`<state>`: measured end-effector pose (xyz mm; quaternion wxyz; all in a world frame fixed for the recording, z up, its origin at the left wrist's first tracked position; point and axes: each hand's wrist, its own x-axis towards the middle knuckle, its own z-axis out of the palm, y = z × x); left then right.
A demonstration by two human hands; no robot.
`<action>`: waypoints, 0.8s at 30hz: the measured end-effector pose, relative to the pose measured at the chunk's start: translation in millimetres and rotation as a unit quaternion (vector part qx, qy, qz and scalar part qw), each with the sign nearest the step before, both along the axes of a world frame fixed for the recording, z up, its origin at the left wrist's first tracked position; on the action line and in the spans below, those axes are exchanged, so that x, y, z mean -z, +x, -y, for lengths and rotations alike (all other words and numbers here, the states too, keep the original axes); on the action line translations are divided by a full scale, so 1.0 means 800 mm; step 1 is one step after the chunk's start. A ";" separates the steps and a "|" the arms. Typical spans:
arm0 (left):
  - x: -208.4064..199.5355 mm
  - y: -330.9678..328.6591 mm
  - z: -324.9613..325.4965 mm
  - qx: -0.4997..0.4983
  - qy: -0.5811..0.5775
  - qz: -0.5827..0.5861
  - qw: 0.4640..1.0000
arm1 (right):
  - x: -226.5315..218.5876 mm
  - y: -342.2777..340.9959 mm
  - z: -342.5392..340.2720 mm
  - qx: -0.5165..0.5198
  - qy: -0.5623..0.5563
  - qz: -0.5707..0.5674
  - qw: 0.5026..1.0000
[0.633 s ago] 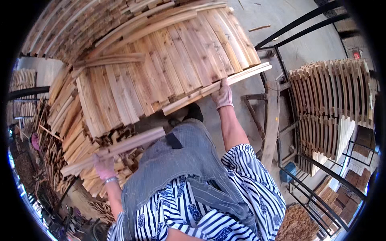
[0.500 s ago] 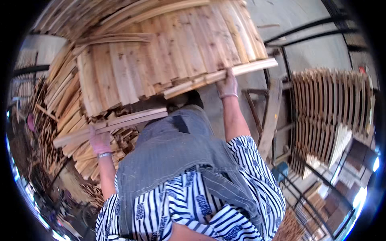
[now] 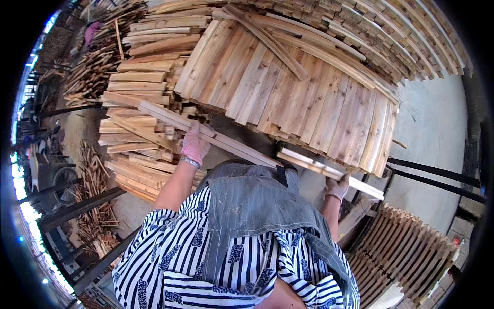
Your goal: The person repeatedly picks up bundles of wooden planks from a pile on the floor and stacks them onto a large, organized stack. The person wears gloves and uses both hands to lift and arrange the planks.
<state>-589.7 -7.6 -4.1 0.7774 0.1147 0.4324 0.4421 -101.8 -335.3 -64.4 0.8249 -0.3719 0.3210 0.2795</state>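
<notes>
My left hand (image 3: pixel 195 145), in a pinkish work glove, is closed around a pair of long pale wooden strips (image 3: pixel 239 148). They slant across in front of my apron, and their far-left end lies over a stack of cut wood. My right hand (image 3: pixel 337 187), also gloved, grips another bundle of light wooden strips (image 3: pixel 366 188) beside my right hip. Just beyond both bundles is a broad layer of wooden boards (image 3: pixel 288 92) laid side by side. Several loose sticks (image 3: pixel 270 44) rest across those boards.
Stacked wood pieces (image 3: pixel 146 85) rise at my left, with scrap sticks (image 3: pixel 95 216) on the floor behind. Slatted wood stacks (image 3: pixel 406 247) stand at the right, more rows (image 3: pixel 360 31) at the far side. Dark metal bars (image 3: pixel 437 172) jut in from the right.
The whole view has swung round, tilting the boards down to the right. My right hand has drawn its strips away from the boards' edge toward my body. Both hands still hold their strips.
</notes>
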 end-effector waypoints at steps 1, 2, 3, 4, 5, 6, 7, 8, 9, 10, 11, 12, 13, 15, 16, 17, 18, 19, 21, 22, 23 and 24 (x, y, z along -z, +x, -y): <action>0.009 0.003 0.011 -0.017 -0.002 0.026 1.000 | -0.009 0.007 0.030 -0.006 -0.004 0.014 1.000; 0.017 0.008 0.018 0.002 0.011 -0.036 0.999 | -0.018 0.015 0.059 0.046 -0.078 -0.007 0.996; 0.023 0.015 0.025 0.002 0.002 -0.032 0.999 | -0.035 0.025 0.092 0.020 -0.115 -0.043 0.992; 0.031 0.031 0.026 -0.035 -0.061 -0.028 0.997 | -0.050 0.037 0.118 0.053 -0.118 -0.003 0.992; 0.037 0.044 0.022 -0.084 -0.118 -0.049 0.988 | -0.072 0.050 0.144 0.018 -0.160 0.043 0.986; 0.049 0.069 0.011 -0.020 -0.083 0.014 0.996 | -0.091 0.062 0.163 0.020 -0.104 0.087 0.990; 0.062 0.096 -0.001 0.027 -0.047 0.053 0.997 | -0.112 0.071 0.182 0.060 -0.080 0.111 0.989; 0.073 0.121 -0.014 -0.017 -0.111 -0.001 0.994 | -0.135 0.080 0.194 0.041 -0.059 0.093 0.993; 0.083 0.153 -0.030 -0.042 -0.148 -0.027 0.988 | -0.158 0.087 0.205 0.037 -0.063 0.052 0.996; 0.085 0.149 -0.032 0.026 -0.088 -0.007 0.996 | -0.175 0.095 0.207 -0.020 -0.094 0.180 0.979; 0.085 0.156 -0.036 0.089 -0.034 0.022 0.995 | -0.191 0.106 0.204 0.039 -0.170 0.179 0.968; 0.082 0.165 -0.039 0.062 -0.063 0.010 0.996 | -0.204 0.112 0.197 0.039 -0.202 0.192 0.959; 0.071 0.163 -0.038 0.015 -0.121 -0.022 0.992 | -0.217 0.119 0.185 0.011 -0.192 0.216 0.957; 0.040 0.161 -0.032 -0.035 -0.173 -0.064 0.982 | -0.233 0.137 0.148 -0.041 -0.180 0.239 0.953; 0.019 0.157 -0.026 -0.040 -0.163 -0.076 0.983 | -0.237 0.145 0.123 -0.028 -0.212 0.269 0.939; -0.006 0.154 -0.022 -0.044 -0.155 -0.089 0.983 | -0.247 0.151 0.104 -0.075 -0.221 0.283 0.930; -0.033 0.143 -0.014 -0.064 -0.125 -0.104 0.985 | -0.253 0.155 0.082 -0.130 -0.230 0.311 0.913; -0.063 0.135 -0.020 -0.092 -0.079 -0.110 0.986 | -0.256 0.156 0.061 -0.157 -0.233 0.342 0.897; -0.125 0.110 -0.025 -0.147 -0.006 -0.133 0.980 | -0.256 0.162 0.017 -0.236 -0.272 0.418 0.834; -0.156 0.097 -0.032 -0.119 0.040 -0.142 0.982 | -0.254 0.169 -0.003 -0.298 -0.339 0.436 0.779; -0.188 0.082 -0.039 -0.097 0.059 -0.166 0.980 | -0.247 0.175 -0.021 -0.345 -0.371 0.441 0.741; -0.217 0.079 -0.043 -0.044 0.198 -0.245 0.948 | -0.232 0.178 -0.038 -0.379 -0.413 0.469 0.682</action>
